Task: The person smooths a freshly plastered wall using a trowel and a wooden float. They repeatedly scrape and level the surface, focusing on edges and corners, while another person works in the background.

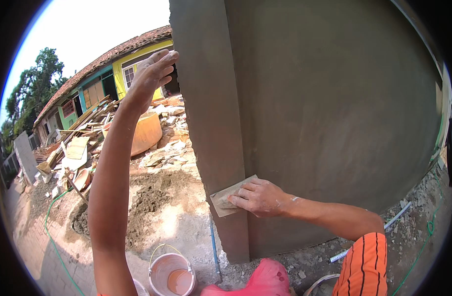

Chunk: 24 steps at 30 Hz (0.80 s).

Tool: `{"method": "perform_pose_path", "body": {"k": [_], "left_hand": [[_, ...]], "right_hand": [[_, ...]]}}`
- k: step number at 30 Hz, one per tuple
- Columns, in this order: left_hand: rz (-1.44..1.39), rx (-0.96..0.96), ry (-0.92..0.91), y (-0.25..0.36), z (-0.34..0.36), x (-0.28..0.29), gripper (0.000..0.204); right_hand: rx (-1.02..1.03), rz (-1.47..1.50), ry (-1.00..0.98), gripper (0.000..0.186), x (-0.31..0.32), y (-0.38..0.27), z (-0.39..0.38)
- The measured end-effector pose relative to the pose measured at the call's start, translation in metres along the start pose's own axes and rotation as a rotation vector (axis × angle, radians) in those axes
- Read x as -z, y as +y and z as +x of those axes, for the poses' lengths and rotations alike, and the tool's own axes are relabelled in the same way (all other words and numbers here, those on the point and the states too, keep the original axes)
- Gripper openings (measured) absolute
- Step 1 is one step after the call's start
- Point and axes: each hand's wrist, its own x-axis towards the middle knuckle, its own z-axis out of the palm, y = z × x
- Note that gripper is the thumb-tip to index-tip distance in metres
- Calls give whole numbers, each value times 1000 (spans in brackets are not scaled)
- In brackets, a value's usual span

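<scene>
A grey plastered wall (pixel 329 123) fills the right side, with a raised vertical band (pixel 211 108) along its left edge. My right hand (pixel 260 198) is closed on a thin, flat, rectangular grey-beige pad (pixel 223 203), pressed to the lower part of that band. I cannot make out what the pad is made of. Raised at the upper left, my left hand (pixel 154 74) holds nothing; its dusty fingers are stretched out beside the band's rough outer edge. Whether the fingertips touch that edge, I cannot tell.
Below stands a white bucket (pixel 172 275) with some liquid. Wet mortar (pixel 149 197) lies heaped on the ground at left, near rubble, planks and an orange tub (pixel 147 133). A blue pipe (pixel 214 246) leans by the wall; a green hose (pixel 51 232) crosses the paving.
</scene>
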Motion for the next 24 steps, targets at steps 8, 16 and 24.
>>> {"method": "perform_pose_path", "body": {"k": [8,16,24], "left_hand": [[94,-127,-2,11,3,-24,64],[108,-146,-1,7,3,-27,57],[132,-122,10,4,0,-22,48]], "right_hand": [[-618,974,765,36,149,107,96],[-587,850,859,29,160,173,154],[-655,789,684,33,111,124,117]]}}
